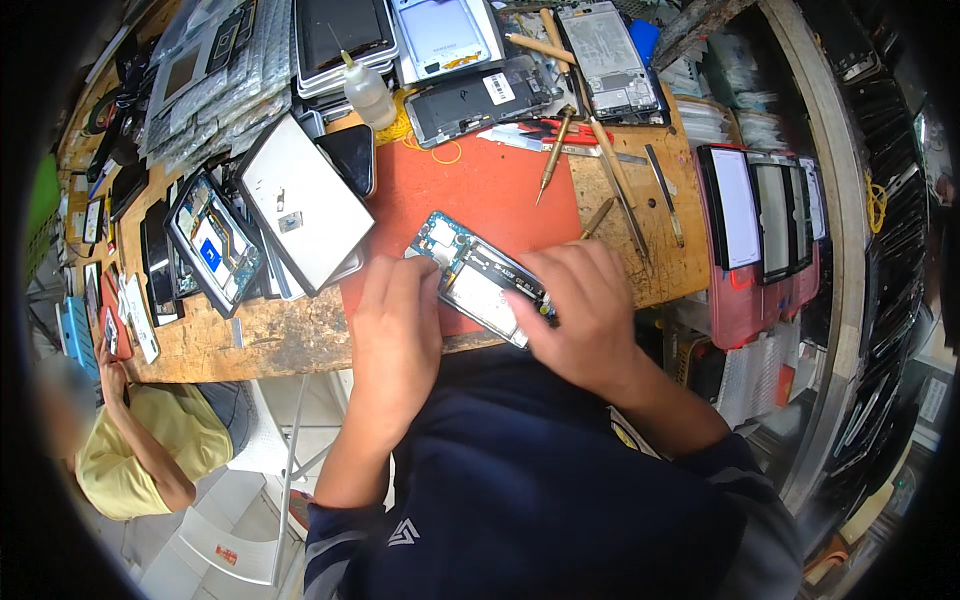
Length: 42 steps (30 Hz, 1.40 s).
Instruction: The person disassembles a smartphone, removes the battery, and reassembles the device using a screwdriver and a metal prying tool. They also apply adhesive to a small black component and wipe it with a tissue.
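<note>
An opened smartphone [474, 292], its back off, lies tilted between my hands over the red mat [500, 195]. Its blue circuit board shows at the upper left end, and a silver battery fills the middle beside a black strip. My left hand [395, 325] has its fingers bent together on the phone's left edge, the fingertips partly hidden. Around the right end wraps my right hand [585, 315], with the thumb over the battery side. A brass-coloured screwdriver [553, 160] rests on the mat beyond the phone.
Left of the mat stand a white box [300, 200] and another opened phone [215, 245]. A needle-tipped bottle [369, 95], phone parts and tweezers [664, 195] lie farther back. Phone screens [735, 210] stand at the right. A person in a yellow shirt [160, 450] sits at the left.
</note>
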Each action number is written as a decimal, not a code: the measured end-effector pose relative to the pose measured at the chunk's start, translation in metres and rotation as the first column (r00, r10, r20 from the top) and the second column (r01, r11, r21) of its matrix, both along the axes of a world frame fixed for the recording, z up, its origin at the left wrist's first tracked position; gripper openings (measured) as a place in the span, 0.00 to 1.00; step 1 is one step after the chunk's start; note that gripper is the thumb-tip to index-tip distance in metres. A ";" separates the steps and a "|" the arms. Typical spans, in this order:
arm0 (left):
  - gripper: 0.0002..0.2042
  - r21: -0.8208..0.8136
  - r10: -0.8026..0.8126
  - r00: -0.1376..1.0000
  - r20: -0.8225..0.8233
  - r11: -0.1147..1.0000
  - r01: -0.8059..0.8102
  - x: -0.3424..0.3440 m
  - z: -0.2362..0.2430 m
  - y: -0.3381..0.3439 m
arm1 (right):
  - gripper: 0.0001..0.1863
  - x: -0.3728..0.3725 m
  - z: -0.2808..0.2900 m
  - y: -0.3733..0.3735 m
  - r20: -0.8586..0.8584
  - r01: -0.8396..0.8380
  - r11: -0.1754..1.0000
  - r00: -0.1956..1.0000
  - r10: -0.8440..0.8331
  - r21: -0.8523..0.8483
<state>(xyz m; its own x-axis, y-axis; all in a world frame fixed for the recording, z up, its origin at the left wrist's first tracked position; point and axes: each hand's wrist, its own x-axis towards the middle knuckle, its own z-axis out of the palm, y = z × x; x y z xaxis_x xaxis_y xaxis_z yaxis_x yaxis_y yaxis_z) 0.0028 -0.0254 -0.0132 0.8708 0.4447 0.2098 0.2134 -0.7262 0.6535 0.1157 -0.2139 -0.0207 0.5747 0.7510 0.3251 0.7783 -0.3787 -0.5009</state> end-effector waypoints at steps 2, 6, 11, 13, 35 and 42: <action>0.03 0.005 -0.043 0.997 -0.069 0.999 0.044 0.004 0.000 0.001 | 0.30 0.008 0.006 -0.016 -0.034 0.028 0.998 0.999 -0.029 -0.054; 0.04 0.129 -0.169 0.949 -0.265 0.969 0.209 0.007 0.011 0.011 | 0.41 -0.005 0.009 -0.035 -0.100 -0.041 0.994 0.995 0.031 -0.104; 0.09 0.289 -0.356 0.855 -0.377 0.832 0.474 0.016 0.025 0.025 | 0.45 -0.014 -0.012 -0.033 -0.057 -0.010 1.000 0.998 0.010 0.008; 0.09 0.275 -0.413 0.814 -0.407 0.795 0.541 0.022 0.028 0.029 | 0.46 -0.009 -0.017 -0.035 -0.063 -0.031 0.999 0.998 0.033 0.033; 0.11 0.113 -0.375 0.843 -0.387 0.888 0.447 0.051 0.025 0.035 | 0.47 0.010 -0.020 -0.034 -0.079 -0.094 0.993 0.992 0.100 0.070; 0.11 0.171 -0.453 0.738 -0.501 0.784 0.597 0.067 0.034 0.039 | 0.33 0.002 -0.026 -0.052 -0.016 -0.070 0.995 0.997 0.071 0.074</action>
